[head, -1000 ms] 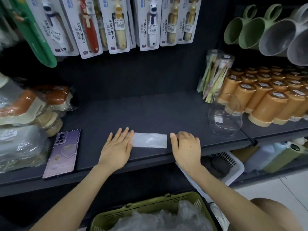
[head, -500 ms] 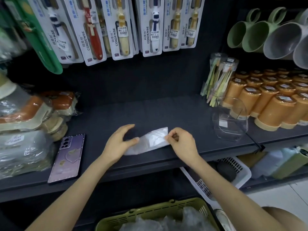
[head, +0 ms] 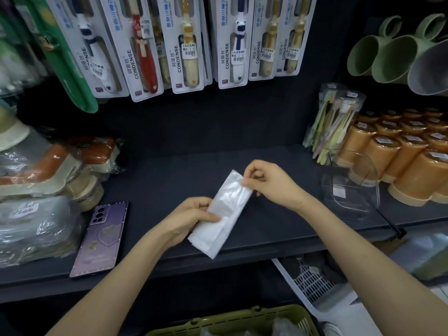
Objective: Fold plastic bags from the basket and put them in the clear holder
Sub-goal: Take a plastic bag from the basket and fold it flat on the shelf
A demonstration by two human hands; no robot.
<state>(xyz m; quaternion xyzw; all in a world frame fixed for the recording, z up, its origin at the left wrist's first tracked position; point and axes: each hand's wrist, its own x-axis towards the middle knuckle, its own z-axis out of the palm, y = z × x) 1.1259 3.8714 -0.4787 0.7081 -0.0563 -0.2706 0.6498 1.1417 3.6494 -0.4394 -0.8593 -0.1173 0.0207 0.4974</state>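
So a second ago the folded plastic bag (head: pixel 230 207) was lying flat on the dark shelf (head: pixel 169 180) with a palm down on either side of it. Now it's been picked up and swung round into a steep diagonal, with the top end pointing up and away and the bottom end hanging out over the shelf's front edge. The left hand (head: pixel 191 219) grips the lower half, thumb pressed across the front and the other fingers curled behind it. The right hand (head: pixel 269 183) pinches the top end between thumb and forefinger, the rest of the fingers tucked in. The bag's a long narrow strip, see-through white. The clear holder (head: pixel 349 207) sits off to the right on the same shelf, just in front of the orange tubs (head: pixel 412 166), well apart from the bag. The green basket (head: pixel 242 316) with more bags in it is down at the bottom of the shot. A purple phone (head: pixel 99 238) lies on the shelf to the left.
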